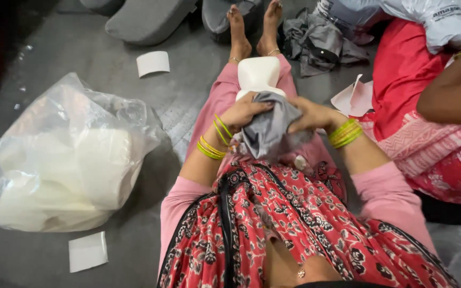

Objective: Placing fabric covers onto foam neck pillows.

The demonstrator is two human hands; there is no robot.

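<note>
Clear plastic bag [65,160] of white foam pieces at left, white paper slips [153,63] on grey floor [81,48], crumpled grey cloth pile [321,40] far right

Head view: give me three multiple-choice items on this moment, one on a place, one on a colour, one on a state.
1. Where does the white foam block lie?
A. on the person's legs
B. inside the plastic bag
C. on a shelf

2. What colour is the cloth cover?
A. red
B. grey
C. blue

3. How do the hands stand?
A. both grip the cover
B. only the left grips
C. both empty

Answers: 1 A, it rests on the pink trouser legs. 2 B, plainly grey. 3 A, left hand and right hand both clutch the cover over the block's near end.
</note>
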